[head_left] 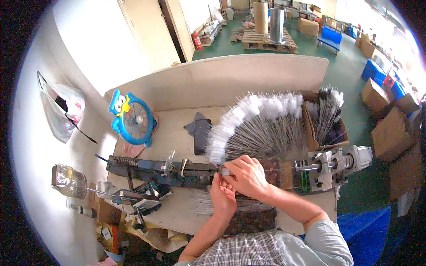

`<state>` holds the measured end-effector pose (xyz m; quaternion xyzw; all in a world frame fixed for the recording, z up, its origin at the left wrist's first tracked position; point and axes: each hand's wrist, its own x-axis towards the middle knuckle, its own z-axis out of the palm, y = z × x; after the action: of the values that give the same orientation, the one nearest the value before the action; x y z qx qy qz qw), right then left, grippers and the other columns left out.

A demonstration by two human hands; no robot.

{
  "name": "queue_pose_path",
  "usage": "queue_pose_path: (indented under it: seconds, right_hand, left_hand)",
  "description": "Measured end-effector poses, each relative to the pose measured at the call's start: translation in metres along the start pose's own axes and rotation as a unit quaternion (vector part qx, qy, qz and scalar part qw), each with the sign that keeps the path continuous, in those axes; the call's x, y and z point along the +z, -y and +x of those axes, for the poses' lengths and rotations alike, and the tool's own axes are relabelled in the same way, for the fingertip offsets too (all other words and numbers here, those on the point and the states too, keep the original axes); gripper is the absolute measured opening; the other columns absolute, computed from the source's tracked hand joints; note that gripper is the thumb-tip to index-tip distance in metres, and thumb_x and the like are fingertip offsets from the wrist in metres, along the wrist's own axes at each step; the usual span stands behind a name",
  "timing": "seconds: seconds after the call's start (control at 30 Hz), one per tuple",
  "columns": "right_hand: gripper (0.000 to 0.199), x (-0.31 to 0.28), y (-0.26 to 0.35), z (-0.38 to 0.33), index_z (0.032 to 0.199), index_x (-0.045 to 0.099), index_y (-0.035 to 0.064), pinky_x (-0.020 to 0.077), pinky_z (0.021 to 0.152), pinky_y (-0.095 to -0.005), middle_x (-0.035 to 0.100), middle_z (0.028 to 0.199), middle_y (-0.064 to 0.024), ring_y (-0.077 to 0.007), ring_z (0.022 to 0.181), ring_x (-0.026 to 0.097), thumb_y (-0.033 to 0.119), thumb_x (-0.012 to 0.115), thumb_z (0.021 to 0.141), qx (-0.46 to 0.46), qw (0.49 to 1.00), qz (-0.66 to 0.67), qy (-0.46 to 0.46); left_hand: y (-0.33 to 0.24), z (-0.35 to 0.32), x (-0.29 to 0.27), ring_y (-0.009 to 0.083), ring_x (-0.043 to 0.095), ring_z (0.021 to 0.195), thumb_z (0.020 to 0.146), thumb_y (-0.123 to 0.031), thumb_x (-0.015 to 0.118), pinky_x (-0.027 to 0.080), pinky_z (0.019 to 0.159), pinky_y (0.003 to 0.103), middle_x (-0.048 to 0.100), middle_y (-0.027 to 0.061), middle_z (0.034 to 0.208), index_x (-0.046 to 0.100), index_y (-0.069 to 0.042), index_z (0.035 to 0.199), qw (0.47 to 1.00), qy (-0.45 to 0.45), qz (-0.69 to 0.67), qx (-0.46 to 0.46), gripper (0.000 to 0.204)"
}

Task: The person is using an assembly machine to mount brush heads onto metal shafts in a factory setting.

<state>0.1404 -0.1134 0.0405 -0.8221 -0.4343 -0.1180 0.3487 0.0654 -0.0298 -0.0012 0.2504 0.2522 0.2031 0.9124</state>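
My right hand (246,175) is closed around a small white-tipped piece at the dark metal rail of a bench machine (177,168). My left hand (222,197) sits just below it, fingers pinched at the same spot. Behind my hands a fan of thin metal rods with white sleeves (253,126) spreads across the bench. More thin rods (208,205) lie flat under my left wrist.
A grey motor unit (337,164) ends the machine at the right. A cardboard box of white-tipped rods (326,119) stands at the back right. A blue cartoon fan (133,117) and a beige backboard (213,80) stand behind. Tools and clutter (137,199) lie at the left.
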Motion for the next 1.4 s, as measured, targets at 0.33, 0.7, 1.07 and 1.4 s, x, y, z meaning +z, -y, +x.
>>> queue_pose_path:
  seconds: [0.33, 0.7, 1.07, 1.4]
  right_hand:
    - [0.022, -0.010, -0.019, -0.009, 0.089, 0.068, 0.0166, 0.0440, 0.074, -0.0340, 0.062, 0.088, 0.0008, -0.0197, 0.088, 0.055, 0.022, 0.068, 0.067, -0.083, 0.996, -0.001, -0.042]
    - [0.024, -0.009, -0.013, -0.005, 0.091, 0.068, 0.0152, 0.0450, 0.076, -0.0350, 0.062, 0.093, -0.0003, -0.0207, 0.092, 0.055, 0.021, 0.068, 0.068, -0.079, 0.997, 0.008, -0.020]
    - [0.025, -0.003, -0.007, 0.002, 0.090, 0.068, 0.0110, 0.0473, 0.076, -0.0338, 0.063, 0.091, -0.0016, -0.0214, 0.089, 0.057, 0.018, 0.069, 0.067, -0.083, 0.996, 0.026, -0.025]
    - [0.024, -0.013, -0.007, -0.008, 0.094, 0.068, 0.0204, 0.0457, 0.074, -0.0331, 0.061, 0.092, 0.0018, -0.0197, 0.089, 0.056, 0.025, 0.066, 0.070, -0.066, 0.997, -0.001, -0.030]
  left_hand:
    - [0.009, 0.003, 0.001, 0.0147, 0.058, 0.086, 0.085, -0.009, 0.056, 0.046, 0.077, 0.028, 0.059, 0.0048, 0.092, 0.054, -0.005, 0.090, 0.998, -0.028, 0.045, 0.045, 0.007]
    - [0.007, -0.001, 0.003, 0.0108, 0.055, 0.080, 0.084, -0.008, 0.056, 0.044, 0.074, 0.027, 0.057, 0.0014, 0.085, 0.054, -0.008, 0.086, 0.999, -0.004, 0.011, 0.037, 0.003]
    - [0.003, 0.000, 0.001, 0.0134, 0.054, 0.088, 0.087, -0.023, 0.051, 0.043, 0.080, 0.029, 0.056, 0.0015, 0.090, 0.053, -0.008, 0.091, 0.999, -0.027, -0.040, -0.013, 0.015]
    - [0.005, 0.000, 0.000, 0.0139, 0.056, 0.086, 0.087, -0.023, 0.051, 0.044, 0.081, 0.029, 0.057, 0.0011, 0.087, 0.053, -0.008, 0.088, 0.999, -0.017, -0.036, -0.003, 0.015]
